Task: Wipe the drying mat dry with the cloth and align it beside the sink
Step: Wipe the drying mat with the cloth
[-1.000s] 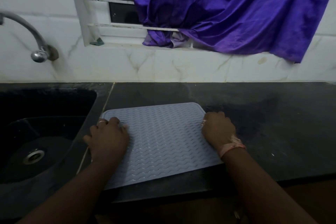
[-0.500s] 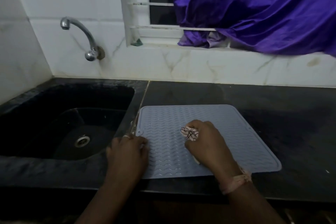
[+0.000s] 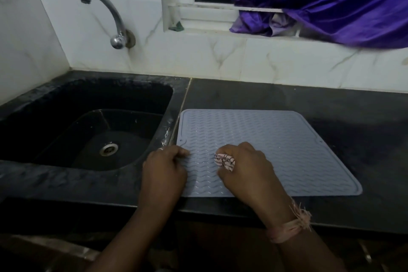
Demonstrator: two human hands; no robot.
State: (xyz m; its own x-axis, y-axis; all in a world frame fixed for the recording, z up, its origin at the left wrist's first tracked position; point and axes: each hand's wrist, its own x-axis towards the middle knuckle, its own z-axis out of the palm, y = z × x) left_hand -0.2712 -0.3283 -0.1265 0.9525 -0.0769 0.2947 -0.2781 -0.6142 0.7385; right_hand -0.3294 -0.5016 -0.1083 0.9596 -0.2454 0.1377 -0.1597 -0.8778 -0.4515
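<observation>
Evidently wiping: right hand [image 3: 245, 168] with its grip bunched round one striped cloth [image 3: 224, 161], pressed onto one grey drying mat [image 3: 276, 146] lying on the counter [image 3: 353, 112]. Left hand [image 3: 164, 169] curled on near-left mat edge, likely steadying, just right of one sink [image 3: 95, 130].

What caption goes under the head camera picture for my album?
Right hand wipes the mat with a cloth while the left hand holds its edge beside the sink.
</observation>
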